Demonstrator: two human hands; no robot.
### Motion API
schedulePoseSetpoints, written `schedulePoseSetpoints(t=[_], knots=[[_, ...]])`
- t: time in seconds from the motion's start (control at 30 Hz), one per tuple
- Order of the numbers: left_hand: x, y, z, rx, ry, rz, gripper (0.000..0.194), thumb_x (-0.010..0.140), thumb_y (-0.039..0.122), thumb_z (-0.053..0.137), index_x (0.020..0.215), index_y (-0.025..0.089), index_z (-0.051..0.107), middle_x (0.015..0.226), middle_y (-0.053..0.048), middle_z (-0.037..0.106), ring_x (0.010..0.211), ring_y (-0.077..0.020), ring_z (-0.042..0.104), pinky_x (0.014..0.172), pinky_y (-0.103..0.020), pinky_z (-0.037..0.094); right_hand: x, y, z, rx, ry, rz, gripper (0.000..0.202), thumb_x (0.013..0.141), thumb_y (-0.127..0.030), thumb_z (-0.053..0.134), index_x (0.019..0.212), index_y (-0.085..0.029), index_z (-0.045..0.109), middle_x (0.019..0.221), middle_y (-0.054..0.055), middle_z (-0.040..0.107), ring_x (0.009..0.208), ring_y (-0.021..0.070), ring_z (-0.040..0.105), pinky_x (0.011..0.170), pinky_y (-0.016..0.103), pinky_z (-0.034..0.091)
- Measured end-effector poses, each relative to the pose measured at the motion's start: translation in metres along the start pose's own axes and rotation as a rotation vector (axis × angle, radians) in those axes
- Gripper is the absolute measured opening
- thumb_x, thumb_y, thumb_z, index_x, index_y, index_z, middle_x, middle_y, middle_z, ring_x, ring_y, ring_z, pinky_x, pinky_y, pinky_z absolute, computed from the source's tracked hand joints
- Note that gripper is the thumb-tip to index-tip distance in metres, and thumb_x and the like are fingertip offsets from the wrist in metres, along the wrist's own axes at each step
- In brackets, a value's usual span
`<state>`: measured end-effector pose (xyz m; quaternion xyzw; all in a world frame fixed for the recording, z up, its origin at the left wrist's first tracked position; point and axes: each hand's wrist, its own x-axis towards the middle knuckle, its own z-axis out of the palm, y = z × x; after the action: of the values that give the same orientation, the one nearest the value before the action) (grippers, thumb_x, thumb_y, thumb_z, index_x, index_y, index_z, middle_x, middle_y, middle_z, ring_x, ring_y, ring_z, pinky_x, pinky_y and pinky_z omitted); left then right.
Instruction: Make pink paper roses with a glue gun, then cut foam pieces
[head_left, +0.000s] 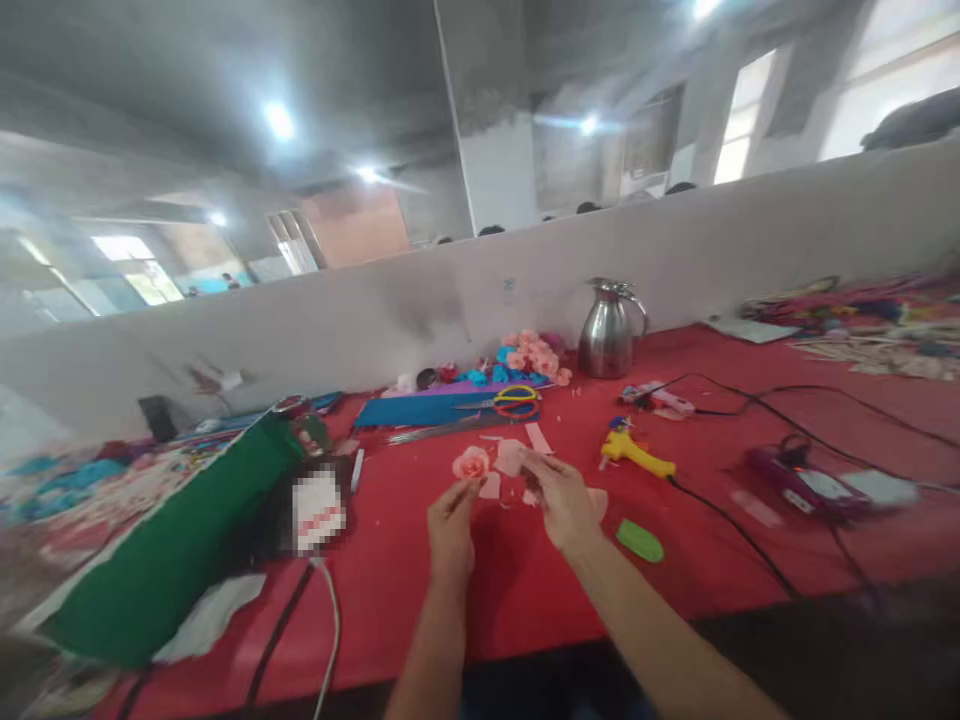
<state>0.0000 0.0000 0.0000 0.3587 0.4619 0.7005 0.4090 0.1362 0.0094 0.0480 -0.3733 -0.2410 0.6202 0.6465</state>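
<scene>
Between the fingertips of my left hand (453, 518) is a pink paper-like flower (471, 463), its layered petals facing up. My right hand (559, 492) pinches a pale pink petal piece (510, 457) just right of the flower. Flower and petal look close, but a small gap shows between them. Loose pink pieces lie on the red tabletop (397, 600) under and around my hands, with a pink strip (538, 438) behind them. To the right of my right hand are a yellow glue gun (639, 455) and a bright green object (640, 541).
Scissors (506, 402) lie on a blue sheet (420, 408) behind my hands. A steel jug (606, 332) stands near the wall by pink flowers (531, 355). Cables and a purple power strip (802, 480) are right; a green panel (180, 540) is left.
</scene>
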Motion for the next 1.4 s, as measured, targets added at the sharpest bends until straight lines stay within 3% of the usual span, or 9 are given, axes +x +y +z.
schedulePoseSetpoints(t=[0.17, 0.47, 1.2, 1.4], knots=[[0.002, -0.004, -0.002, -0.054, 0.002, -0.015, 0.026, 0.058, 0.031, 0.079, 0.079, 0.015, 0.076, 0.082, -0.009, 0.075, 0.082, -0.0188, 0.068, 0.089, -0.034, 0.047, -0.006, 0.007, 0.004, 0.049, 0.010, -0.004, 0.026, 0.049, -0.035, 0.080, 0.063, -0.014, 0.074, 0.057, 0.002, 0.065, 0.053, 0.0102, 0.049, 0.051, 0.023, 0.034], [-0.002, 0.002, 0.002, -0.041, -0.019, -0.007, 0.024, 0.059, 0.029, 0.079, 0.078, 0.015, 0.076, 0.082, -0.009, 0.075, 0.082, -0.0195, 0.068, 0.089, -0.035, 0.048, -0.007, 0.006, 0.012, 0.144, 0.048, 0.047, 0.027, 0.045, -0.031, 0.082, 0.066, -0.016, 0.074, 0.064, 0.004, 0.069, 0.060, 0.0127, 0.057, 0.057, 0.025, 0.043], [-0.001, 0.002, 0.005, -0.058, -0.012, -0.025, 0.018, 0.052, 0.018, 0.078, 0.069, 0.016, 0.076, 0.074, -0.006, 0.075, 0.072, -0.0158, 0.067, 0.075, -0.026, 0.052, -0.015, 0.006, 0.026, 0.027, -0.103, -0.014, 0.019, 0.060, -0.036, 0.072, 0.064, -0.017, 0.072, 0.057, 0.000, 0.063, 0.054, 0.0111, 0.052, 0.055, 0.025, 0.039], [-0.001, 0.001, 0.004, -0.068, -0.029, -0.013, 0.016, 0.053, 0.016, 0.076, 0.069, 0.015, 0.075, 0.075, -0.008, 0.075, 0.072, -0.0173, 0.068, 0.076, -0.028, 0.053, -0.018, 0.006, 0.027, -0.011, -0.147, -0.040, 0.019, 0.063, -0.036, 0.068, 0.063, -0.017, 0.068, 0.058, -0.001, 0.061, 0.056, 0.0111, 0.053, 0.056, 0.024, 0.039]])
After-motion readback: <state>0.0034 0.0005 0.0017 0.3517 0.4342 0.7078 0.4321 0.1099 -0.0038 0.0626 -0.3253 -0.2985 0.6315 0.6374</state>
